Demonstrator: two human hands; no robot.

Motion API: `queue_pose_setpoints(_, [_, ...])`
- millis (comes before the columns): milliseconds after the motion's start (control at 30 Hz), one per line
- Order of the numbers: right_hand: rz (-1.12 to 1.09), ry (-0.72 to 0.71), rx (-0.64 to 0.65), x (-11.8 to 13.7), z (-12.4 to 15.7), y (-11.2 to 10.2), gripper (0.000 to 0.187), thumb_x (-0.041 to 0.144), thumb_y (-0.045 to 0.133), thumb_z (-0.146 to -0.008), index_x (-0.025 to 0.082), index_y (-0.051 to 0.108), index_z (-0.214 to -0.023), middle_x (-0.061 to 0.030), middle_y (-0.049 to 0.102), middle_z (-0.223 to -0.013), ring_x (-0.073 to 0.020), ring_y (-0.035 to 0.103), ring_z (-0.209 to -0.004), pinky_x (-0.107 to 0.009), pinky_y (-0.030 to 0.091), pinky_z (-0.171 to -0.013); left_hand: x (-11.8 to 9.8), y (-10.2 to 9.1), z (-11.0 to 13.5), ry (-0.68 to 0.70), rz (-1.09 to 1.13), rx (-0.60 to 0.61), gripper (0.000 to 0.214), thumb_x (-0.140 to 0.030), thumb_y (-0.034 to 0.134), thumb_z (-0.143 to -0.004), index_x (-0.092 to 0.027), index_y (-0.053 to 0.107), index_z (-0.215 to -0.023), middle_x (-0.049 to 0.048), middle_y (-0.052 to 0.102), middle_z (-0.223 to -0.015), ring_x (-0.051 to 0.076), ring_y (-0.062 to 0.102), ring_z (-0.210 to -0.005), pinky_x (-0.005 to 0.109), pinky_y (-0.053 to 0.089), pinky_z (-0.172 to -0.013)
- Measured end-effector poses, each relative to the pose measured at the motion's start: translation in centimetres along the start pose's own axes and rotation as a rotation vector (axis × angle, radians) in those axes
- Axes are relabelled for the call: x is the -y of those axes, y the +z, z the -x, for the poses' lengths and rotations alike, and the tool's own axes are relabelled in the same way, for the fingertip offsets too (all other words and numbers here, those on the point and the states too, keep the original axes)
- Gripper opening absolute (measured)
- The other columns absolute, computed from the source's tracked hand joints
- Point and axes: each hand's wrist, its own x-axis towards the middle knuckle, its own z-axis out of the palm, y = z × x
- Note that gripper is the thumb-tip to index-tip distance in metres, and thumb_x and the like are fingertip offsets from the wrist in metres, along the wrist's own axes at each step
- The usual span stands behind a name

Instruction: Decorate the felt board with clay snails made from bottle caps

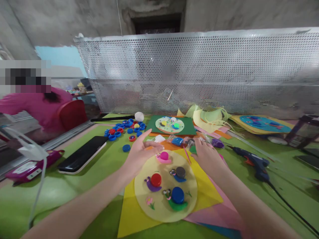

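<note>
The green worktop (74,189) is carrying a yellow paper sheet (132,215) under a pale disc (161,181) bearing 4 bottle-cap snails. The left hand (139,156) is hovering with fingers spread, its thumb just beside the pink snail (163,157). The right hand (208,158) is lying near, its fingers' state unclear.

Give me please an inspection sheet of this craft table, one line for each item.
Surface: green table, partly under yellow sheet and other coloured sheets.
Job's things: pale yellow disc bearing four cap snails; pink snail at its far edge.
Clutter: bottle caps, phone, glue gun, small bags.
Hands: left hand open, beside pink snail; right hand at small bags, grip hidden.
Cables: black cable from glue gun; white cable at left.
Surroundings: perforated metal screen behind; person in pink at left.
</note>
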Motion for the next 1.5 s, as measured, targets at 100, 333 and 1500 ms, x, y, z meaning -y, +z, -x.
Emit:
queue_pose_setpoints(100, [0.038,0.021,-0.042,0.3,0.3,0.2,0.042,0.02,0.064,-0.074,0.011,0.05,-0.112,-0.0213,0.059,-0.109,-0.0362,0.056,-0.099,-0.047,0.043,-0.076,-0.1,0.0,0.2,0.025,0.003,0.019,0.097,-0.019,0.08,-0.059,-0.014,0.027,-0.14,-0.0022,0.066,-0.073,0.017,0.064,-0.081,0.03,0.047,-0.081])
queue_pose_setpoints(333, [0.005,-0.053,-0.16,1.7,1.0,-0.7,0.043,0.024,0.055,-0.08,0.013,0.047,-0.12,-0.0167,0.055,-0.12,-0.0331,0.048,-0.11,-0.05,0.038,-0.086,0.1,0.1,0.1,0.048,-0.051,0.028,0.085,-0.026,0.073,-0.07,-0.017,0.026,-0.141,0.0,0.069,-0.078,0.018,0.065,-0.086,0.034,0.045,-0.087])
queue_pose_setpoints(1500, [-0.316,-0.332,-0.203,3.8,2.2,-2.8,0.028,0.028,0.045,-0.087,0.019,0.052,-0.113,-0.0107,0.064,-0.109,-0.0261,0.057,-0.102,-0.049,0.037,-0.088,-0.2,1.2,0.7,-0.234,0.201,0.094,0.086,-0.005,0.077,-0.061,-0.013,0.034,-0.136,0.0029,0.073,-0.074,0.016,0.068,-0.07,0.026,0.051,-0.064])
